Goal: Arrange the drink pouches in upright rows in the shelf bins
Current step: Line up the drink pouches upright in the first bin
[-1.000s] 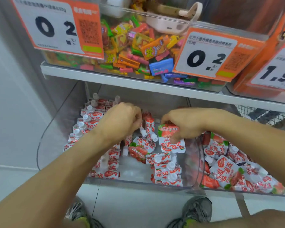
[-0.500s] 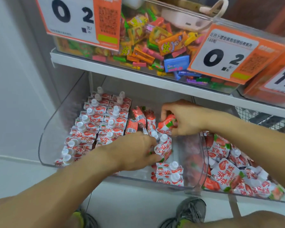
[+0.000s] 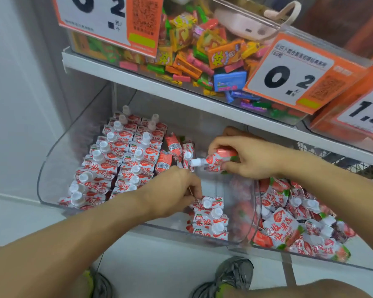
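A clear plastic shelf bin [image 3: 52, 160] holds red-and-white strawberry drink pouches with white caps. Two upright rows [image 3: 121, 160] fill its left side, and a short row of three pouches [image 3: 211, 220] stands at its front right. My right hand [image 3: 250, 158] grips one pouch [image 3: 213, 162] lying sideways, cap pointing left, over the bin's middle. My left hand [image 3: 172, 194] is lower, its fingertips pinching the rearmost pouch of the short row [image 3: 209, 202]. A few pouches [image 3: 174, 153] lean loosely behind the rows.
A second bin [image 3: 310, 257] to the right holds a jumbled heap of the same pouches. Above, a shelf [image 3: 181, 91] carries a bin of mixed candy with orange price tags. My shoes [image 3: 235, 276] stand on the white floor below.
The view has shifted down and right. My right hand has turned its pouch sideways, cap to the left. My left hand has moved right onto the short front row.
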A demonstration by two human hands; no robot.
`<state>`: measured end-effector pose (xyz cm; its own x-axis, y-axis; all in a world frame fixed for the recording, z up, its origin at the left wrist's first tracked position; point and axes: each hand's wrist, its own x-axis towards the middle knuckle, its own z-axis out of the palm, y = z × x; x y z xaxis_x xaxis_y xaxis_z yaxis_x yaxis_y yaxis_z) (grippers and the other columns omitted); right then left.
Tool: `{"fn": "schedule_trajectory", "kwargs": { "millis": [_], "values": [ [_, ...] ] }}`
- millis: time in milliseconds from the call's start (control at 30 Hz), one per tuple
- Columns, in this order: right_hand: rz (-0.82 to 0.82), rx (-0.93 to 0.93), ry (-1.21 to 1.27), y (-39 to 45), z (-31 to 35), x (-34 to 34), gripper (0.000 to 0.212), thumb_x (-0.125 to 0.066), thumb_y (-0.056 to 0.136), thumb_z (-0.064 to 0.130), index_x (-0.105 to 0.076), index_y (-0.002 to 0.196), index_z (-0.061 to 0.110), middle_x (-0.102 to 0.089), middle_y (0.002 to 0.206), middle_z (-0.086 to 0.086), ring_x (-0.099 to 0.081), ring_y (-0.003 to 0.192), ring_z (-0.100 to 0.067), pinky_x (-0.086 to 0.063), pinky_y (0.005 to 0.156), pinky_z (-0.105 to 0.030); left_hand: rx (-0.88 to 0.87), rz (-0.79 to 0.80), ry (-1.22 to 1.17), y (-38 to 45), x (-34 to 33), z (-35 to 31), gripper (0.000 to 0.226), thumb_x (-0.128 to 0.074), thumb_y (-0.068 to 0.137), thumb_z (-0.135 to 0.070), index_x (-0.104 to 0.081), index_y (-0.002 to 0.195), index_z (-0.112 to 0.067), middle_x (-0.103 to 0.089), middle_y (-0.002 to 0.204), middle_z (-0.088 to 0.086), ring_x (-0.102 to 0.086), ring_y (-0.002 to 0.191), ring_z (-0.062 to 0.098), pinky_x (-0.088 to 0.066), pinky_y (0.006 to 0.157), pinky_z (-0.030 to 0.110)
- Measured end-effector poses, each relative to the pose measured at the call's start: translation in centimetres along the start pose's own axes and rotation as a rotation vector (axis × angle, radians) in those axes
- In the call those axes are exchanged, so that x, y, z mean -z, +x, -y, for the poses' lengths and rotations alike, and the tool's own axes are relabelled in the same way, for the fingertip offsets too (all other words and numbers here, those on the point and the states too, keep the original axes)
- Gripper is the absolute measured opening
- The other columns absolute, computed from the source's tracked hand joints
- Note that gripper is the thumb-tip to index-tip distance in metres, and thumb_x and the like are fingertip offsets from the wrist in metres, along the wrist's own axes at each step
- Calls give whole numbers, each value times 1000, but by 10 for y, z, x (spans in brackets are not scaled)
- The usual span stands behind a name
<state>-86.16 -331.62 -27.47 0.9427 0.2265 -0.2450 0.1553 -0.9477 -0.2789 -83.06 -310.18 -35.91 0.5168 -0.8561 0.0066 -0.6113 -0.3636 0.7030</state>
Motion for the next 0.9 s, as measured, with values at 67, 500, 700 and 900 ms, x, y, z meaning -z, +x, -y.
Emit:
{"fn": "schedule_trajectory", "kwargs": {
  "millis": [67, 500, 700, 900],
  "values": [
    [-78, 17, -25, -1, 0, 1, 28, -76, 73, 28, -56, 93, 25, -58, 85, 10, -56, 70, -7, -50, 67, -36, 18, -2, -44, -2, -1, 2, 12, -69, 83, -11, -76, 88, -20, -73, 80, -10, -60, 60, -8, -44, 63, 2],
    [199, 18, -287, 6, 25, -19, 33, -75, 80, 45, -51, 99, 32, -55, 79, 10, -47, 76, -14, -35, 66, -31, 267, -119, -227, 0, -7, -8, 16, -85, 71, -28, -71, 73, -20, -69, 66, -8, -67, 61, 8, -57, 65, 24],
    [314, -61, -277, -1, 30, -14, 18, -68, 88, 42, -54, 95, 35, -58, 83, 9, -43, 74, -5, -33, 67, -30, 154, -92, -97, -2, -7, -8, 44, -84, 71, -32, -59, 107, -24, -62, 89, -14, -62, 81, 7, -52, 73, 20],
    [301, -98, -361, -18, 35, -14, 26, -54, 96, 38, -59, 121, 38, -60, 90, 9, -54, 100, -21, -39, 98, -41, 4, 19, -58, 7, -11, -7, 40, -74, 83, -27, -63, 122, -26, -61, 97, -17, -60, 85, 1, -47, 73, 7]
  ]
}}
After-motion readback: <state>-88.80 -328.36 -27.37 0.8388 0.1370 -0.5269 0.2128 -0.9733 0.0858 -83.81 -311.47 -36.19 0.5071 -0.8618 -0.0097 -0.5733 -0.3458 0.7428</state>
